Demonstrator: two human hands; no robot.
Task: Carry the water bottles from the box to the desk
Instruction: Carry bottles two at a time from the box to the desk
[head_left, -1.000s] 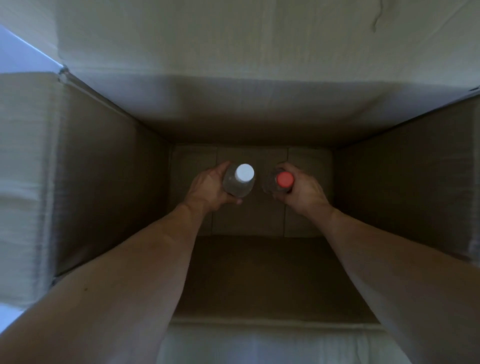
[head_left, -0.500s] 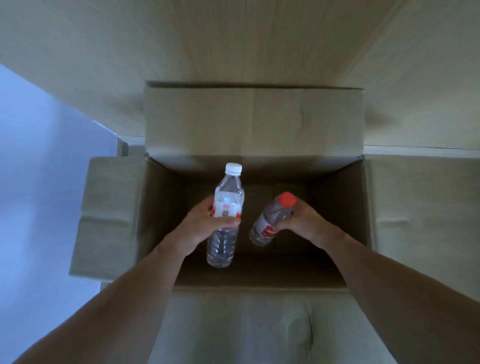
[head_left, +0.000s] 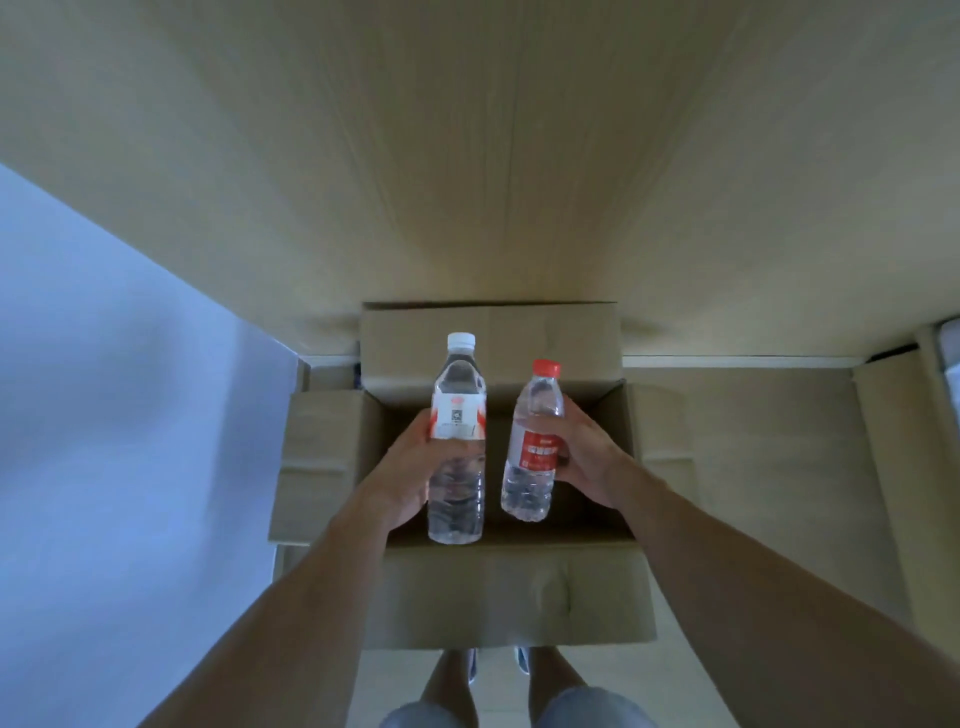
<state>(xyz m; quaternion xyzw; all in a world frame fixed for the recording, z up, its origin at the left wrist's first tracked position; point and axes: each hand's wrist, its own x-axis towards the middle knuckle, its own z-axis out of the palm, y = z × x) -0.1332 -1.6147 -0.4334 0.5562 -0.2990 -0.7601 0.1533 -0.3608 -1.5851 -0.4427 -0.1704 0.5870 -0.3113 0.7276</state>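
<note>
Left grip (head_left: 415, 457): our fingers and thumb wrap the label band of the white-capped bottle (head_left: 457, 441), holding it at mid-body. Right grip (head_left: 582, 457): fingers curled round the red label of the red-capped bottle (head_left: 535, 441), also mid-body. Both closed firmly on a bottle, neither hand free.

Each bottle runs through its grip, base below the hand, cap above. Long axes near upright in the head view; white cap points straight away from us, red-capped bottle leans slightly, cap tipped to the right of its base. The bottles sit side by side, near each other but apart.

Landmark is the cardboard box (head_left: 509, 587): both bottles hang above its open mouth, clear of the flaps, bases over the near edge, caps over the far flap. We judge them lifted out and ready to travel.

The pale wood surface (head_left: 519, 156) lies beyond the box's far side; we take it for the counter, can't confirm. If so, the carry goes forward over the far flap, both hands about equally near.
</note>
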